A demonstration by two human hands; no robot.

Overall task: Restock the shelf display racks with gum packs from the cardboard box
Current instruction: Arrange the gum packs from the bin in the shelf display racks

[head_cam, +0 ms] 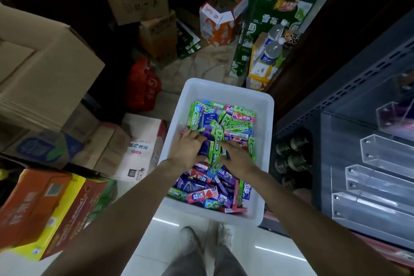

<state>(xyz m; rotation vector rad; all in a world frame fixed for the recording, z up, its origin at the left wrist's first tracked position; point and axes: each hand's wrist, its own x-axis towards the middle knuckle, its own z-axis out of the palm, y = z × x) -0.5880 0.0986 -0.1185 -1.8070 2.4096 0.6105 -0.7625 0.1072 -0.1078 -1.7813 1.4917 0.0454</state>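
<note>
Cramped stockroom corner with a glossy tiled floor (pixel 161 251), boxes stacked everywhere along the left edge of the frame.

Fingers first: the left hand (pixel 187 150) has its fingers spread fairly wide and lying flat on top of the gum packs (pixel 218 141), fingertips pointing toward the top of the frame. The right hand (pixel 238 159) is much the same, fingers loosely splayed over green packs in the middle of the pile. Can't really tell if either one has a pack pinched underneath, there's some motion blur, but nothing looks gripped.

Gum is a jumbled heap of green, purple, blue and pink-red packs filling a white plastic bin (pixel 264 123) at centre frame, sitting on the floor. No cardboard box holding them that I can see, it's this tub.

Both bare forearms come up from the bottom edge, and shoes (pixel 208 235) show just below the bin.

Right side of the frame has a dark perforated metal shelf (pixel 349 87) with clear acrylic display racks (pixel 385 150) mounted on it, and some dark cans (pixel 291 154) tucked low beside the bin. Upper middle: an orange and white carton (pixel 218 24), green cartons (pixel 286 6) and plastic bottles (pixel 274 47). Red bag (pixel 143 85) sits left of the bin.
</note>
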